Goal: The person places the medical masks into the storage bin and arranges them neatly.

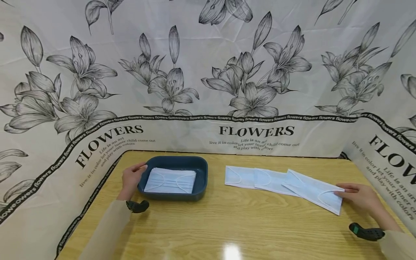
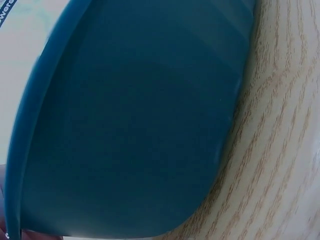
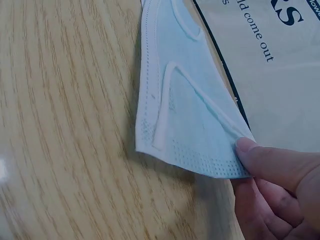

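A dark blue rectangular plastic basin stands on the left of the table, with a stack of light blue face masks inside. My left hand holds the basin's left rim; in the left wrist view the basin's wall fills most of the frame and the fingers barely show. On the right, my right hand pinches the corner of a face mask between thumb and fingers. That mask's far end overlaps a second mask, which overlaps a third mask.
The wooden table carries everything. A white cloth printed with flowers rises along its back and both sides, close behind the basin and masks. Dark straps with wrist devices sit on both wrists.
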The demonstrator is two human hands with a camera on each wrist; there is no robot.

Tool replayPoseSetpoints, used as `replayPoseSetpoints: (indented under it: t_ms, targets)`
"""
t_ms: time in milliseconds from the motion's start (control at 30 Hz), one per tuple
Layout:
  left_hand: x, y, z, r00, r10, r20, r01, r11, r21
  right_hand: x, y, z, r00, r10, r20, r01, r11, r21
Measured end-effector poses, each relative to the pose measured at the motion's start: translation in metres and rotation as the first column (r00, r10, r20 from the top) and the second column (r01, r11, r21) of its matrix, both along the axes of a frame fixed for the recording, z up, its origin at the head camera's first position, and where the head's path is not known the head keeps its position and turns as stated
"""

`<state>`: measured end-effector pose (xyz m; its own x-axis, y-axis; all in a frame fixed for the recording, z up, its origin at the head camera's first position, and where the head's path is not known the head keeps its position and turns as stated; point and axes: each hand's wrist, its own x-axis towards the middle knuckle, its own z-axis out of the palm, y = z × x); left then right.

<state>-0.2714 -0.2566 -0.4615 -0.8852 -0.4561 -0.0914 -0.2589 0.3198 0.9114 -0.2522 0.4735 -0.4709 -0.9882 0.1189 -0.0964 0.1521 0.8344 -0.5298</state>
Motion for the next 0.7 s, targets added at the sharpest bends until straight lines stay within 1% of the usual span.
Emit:
replayPoseSetpoints:
  t_ms: [33,133,267,367,433,567,700]
  targets:
    - [0.000,0.000,0.000,1.000,-0.004,-0.002,0.004,1.000,-0.003,0.001,0.001,0.000,1.000,-0.013,-0.002,0.013,1.000,-0.003]
    - [0.001,0.001,0.000,1.000,-0.004,0.002,0.005,1.000,-0.014,0.003,0.002,0.000,0.999,-0.037,-0.018,0.036,0.998,-0.051]
    - [0.002,0.002,0.003,1.000,-0.004,0.005,0.004,1.000,-0.017,0.006,0.000,0.000,0.998,-0.027,-0.052,0.021,0.993,-0.113]
    - [0.002,0.001,0.004,1.000,-0.005,0.007,0.005,1.000,-0.014,0.007,-0.004,0.001,0.997,-0.020,-0.079,0.011,0.994,-0.108]
    - [0.002,0.001,0.004,1.000,-0.003,0.010,0.003,1.000,-0.016,0.009,-0.007,0.002,0.995,-0.031,-0.099,0.021,0.995,-0.101]
    - [0.001,0.002,0.004,1.000,0.005,0.019,-0.004,0.999,-0.032,0.014,-0.016,0.007,0.988,-0.075,-0.133,0.058,0.990,-0.126]
    - [0.000,0.002,0.004,1.000,0.004,0.016,-0.004,1.000,-0.029,0.021,-0.025,0.013,0.976,-0.112,-0.185,0.086,0.986,-0.141]
